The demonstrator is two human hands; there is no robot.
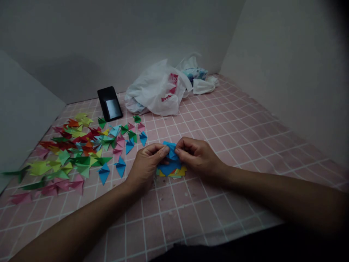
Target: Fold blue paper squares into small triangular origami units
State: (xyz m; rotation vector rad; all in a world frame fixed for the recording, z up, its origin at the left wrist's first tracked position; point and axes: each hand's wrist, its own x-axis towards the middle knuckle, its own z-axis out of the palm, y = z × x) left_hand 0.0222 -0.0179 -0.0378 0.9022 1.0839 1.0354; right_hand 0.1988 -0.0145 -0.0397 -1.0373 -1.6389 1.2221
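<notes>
A small piece of folded blue origami paper is pinched between both hands. My left hand grips its left side with thumb and fingers, while my right hand pinches its right edge. Just beneath lies a stack of coloured paper, blue on top with yellow and other colours showing at its edges. Left of my hands, many folded paper shapes in green, yellow, red, pink and blue are spread out. Several blue paper shapes lie closest to my left hand.
A black phone or tablet leans at the back left. Beside it sits a crumpled white plastic bag with red print. A blue-patterned package and white wrapping lie farther right. Walls border the pink checked cloth.
</notes>
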